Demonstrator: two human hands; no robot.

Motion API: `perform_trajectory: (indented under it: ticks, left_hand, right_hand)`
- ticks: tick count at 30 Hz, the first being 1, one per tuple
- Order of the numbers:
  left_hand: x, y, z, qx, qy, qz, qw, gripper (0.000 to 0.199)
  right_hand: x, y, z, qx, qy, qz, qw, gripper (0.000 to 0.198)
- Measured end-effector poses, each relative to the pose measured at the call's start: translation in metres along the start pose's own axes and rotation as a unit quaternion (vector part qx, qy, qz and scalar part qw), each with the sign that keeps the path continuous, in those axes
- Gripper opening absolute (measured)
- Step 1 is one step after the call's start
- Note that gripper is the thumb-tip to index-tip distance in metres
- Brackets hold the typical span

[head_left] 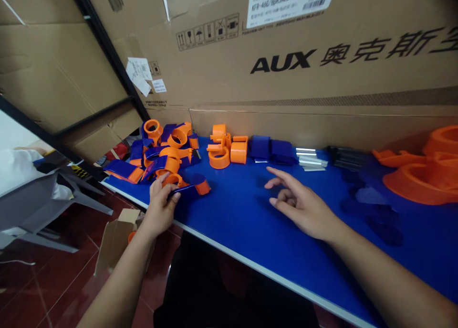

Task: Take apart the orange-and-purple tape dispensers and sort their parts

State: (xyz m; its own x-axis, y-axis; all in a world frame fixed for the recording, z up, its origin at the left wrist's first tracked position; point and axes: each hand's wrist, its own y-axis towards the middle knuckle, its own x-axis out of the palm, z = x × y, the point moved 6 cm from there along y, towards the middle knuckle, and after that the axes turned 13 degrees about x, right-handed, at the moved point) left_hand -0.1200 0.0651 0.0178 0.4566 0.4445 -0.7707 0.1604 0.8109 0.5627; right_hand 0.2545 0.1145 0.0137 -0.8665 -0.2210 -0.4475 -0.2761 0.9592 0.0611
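My left hand (161, 206) is closed on an orange and blue tape dispenser (202, 185) at the left of the blue table (229, 204). Just beyond it lies a pile of similar orange and blue tape dispensers (171, 153). My right hand (302, 201) hovers over the table's middle with its index finger stretched out and nothing in it. Ahead of that hand are loose orange tape dispenser frames (219, 157), blue plastic pieces (272, 149), thin silvery strips (310, 159) and dark strips (347, 157).
Larger-looking orange parts (418, 175) and blurred dark blue pieces (379, 213) lie at the right. A big cardboard carton (214, 75) walls off the table's back. On the floor at left stand an open cardboard box (114, 242) and grey plastic furniture (32, 189).
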Motion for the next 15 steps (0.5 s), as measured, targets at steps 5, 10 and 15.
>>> perform_trajectory:
  ticks: [5,10,15]
  left_hand:
    - [0.003,0.0052,0.0011,-0.018,-0.081,0.008,0.997,0.018]
    - [0.0017,0.0078,0.0012,-0.028,-0.047,0.022,0.998,0.018]
    - [-0.0003,0.0067,-0.0004,-0.03,-0.027,0.044,0.998,0.017]
  right_hand:
    - [0.0002,-0.0002,0.0011,-0.004,-0.012,-0.001,1.0,0.067]
    - [0.0001,-0.0003,0.0011,-0.01,-0.022,-0.001,1.0,0.067]
    - [0.0005,0.0002,0.0008,-0.013,-0.027,-0.001,1.0,0.066]
